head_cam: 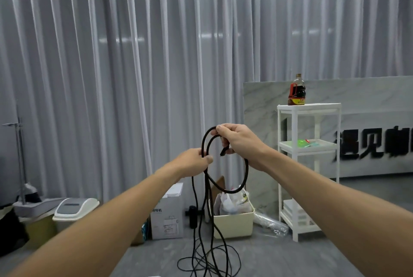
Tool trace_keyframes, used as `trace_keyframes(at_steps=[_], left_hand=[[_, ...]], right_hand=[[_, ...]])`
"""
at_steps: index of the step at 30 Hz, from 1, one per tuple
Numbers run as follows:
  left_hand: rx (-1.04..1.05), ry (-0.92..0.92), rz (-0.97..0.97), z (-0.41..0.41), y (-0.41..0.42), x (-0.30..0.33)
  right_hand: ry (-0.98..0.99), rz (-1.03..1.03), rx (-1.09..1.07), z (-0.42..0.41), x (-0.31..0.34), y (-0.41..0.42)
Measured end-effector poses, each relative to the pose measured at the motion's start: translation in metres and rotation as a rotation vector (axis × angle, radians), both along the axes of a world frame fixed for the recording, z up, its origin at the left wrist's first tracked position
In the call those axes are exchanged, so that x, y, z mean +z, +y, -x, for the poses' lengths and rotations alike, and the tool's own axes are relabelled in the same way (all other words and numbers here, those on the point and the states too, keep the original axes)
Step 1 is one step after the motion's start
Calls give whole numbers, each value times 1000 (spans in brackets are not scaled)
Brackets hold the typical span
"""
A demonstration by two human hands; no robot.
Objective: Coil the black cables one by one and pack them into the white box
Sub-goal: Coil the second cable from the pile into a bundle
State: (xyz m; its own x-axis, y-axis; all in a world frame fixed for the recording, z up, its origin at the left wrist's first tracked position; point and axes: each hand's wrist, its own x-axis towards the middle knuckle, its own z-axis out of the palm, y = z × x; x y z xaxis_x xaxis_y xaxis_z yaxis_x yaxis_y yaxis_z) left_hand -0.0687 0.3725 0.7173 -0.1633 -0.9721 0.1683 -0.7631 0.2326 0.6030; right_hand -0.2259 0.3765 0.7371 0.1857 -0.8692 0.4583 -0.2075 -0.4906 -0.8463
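Note:
A black cable (245,174) is held up in front of me, bent into a loop that hangs down to about the level of my wrists. My right hand (239,140) grips the top of the loop together with the cable's plug end. Lower and to the left, my left hand (196,162) pinches the strands where they cross. From there the strands drop to the grey surface, where loose black cable (210,261) lies tangled. A cream-white bin (234,223) on the floor behind holds plastic bags; whether it is the task's white box I cannot tell.
A white shelf rack (309,165) with a dark sauce bottle (296,91) on top stands at the right. A printed cardboard box (166,216), a lidded bin (74,209) and a metal stand (21,165) sit on the floor before grey curtains.

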Motion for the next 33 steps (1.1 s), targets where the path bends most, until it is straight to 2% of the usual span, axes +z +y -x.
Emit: trace_keyframes(at_steps=[2,4,8,16,21,26,28,31,33], left_hand=[[27,-139,53,0,-2,2],[34,-170,58,-1,-4,6],[-25,-45,39,-5,-7,11],[-94,168,54,1,-14,7],[-105,37,146,0,-18,6],[-119,-7,143,-4,-15,11],[-107,27,134,-6,-13,18],[-104,172,120,-8,-8,31],[-94,269,178,-8,-4,39]], right_hand=[[-4,-14,18,1,1,0],[-16,-30,42,2,3,0],[1,-29,12,7,8,-1],[221,18,-148,23,7,0],[-30,-196,59,30,9,2],[-182,-277,97,26,12,6],[-229,-279,99,22,14,8],[-314,-267,117,19,21,10],[-345,-260,147,17,27,13]])
